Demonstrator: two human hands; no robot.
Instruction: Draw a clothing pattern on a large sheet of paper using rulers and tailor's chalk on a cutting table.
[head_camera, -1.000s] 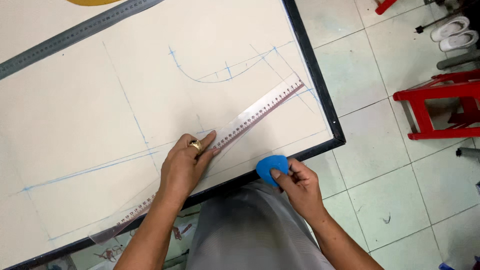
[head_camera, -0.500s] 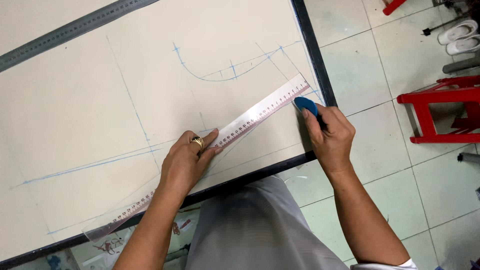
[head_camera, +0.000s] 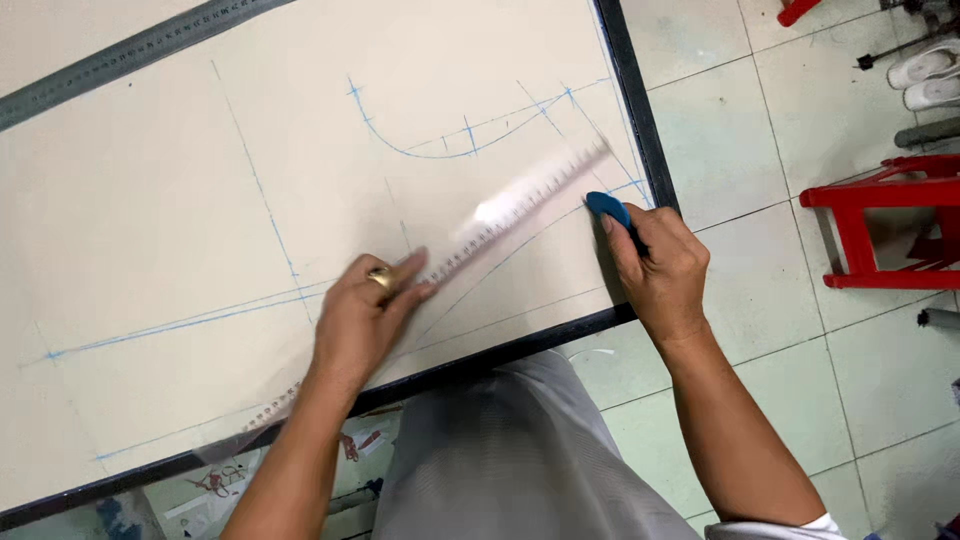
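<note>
Right now my left hand (head_camera: 362, 322) lies flat on the clear ruler (head_camera: 500, 222), fingers spread, not curled round anything, just pressing down approx. mid-length. A gold ring (head_camera: 381, 277) shows on one finger. The ruler runs diagonally from the bottom-left table edge up toward the top right; its far half is blurred, so I can't read its exact edge there. It lies on the cream sheet (head_camera: 150, 220) that covers the table.

My right hand (head_camera: 655, 270) is clenched round a piece of blue chalk (head_camera: 606, 207), w/ the tip sticking out past my thumb. The chalk sits just beside the ruler's upper end, near the right edge of the sheet; whether the tip is touching the sheet I can't tell. Blue lines already cross the sheet: a curve (head_camera: 430, 148) near the top, a long vertical stroke at left, a shallow slanted line running off to the left, and another following the ruler.

The table has a black rim (head_camera: 630, 110) along the right and near sides. A long grey metal ruler (head_camera: 120, 62) lies at the top left, well apart from both hands. Off the table, on the tiled floor, a red stool (head_camera: 880, 220) stands to the right, w/ white slippers (head_camera: 925, 78) beyond it. My grey garment (head_camera: 510, 460) shows below the table edge.
</note>
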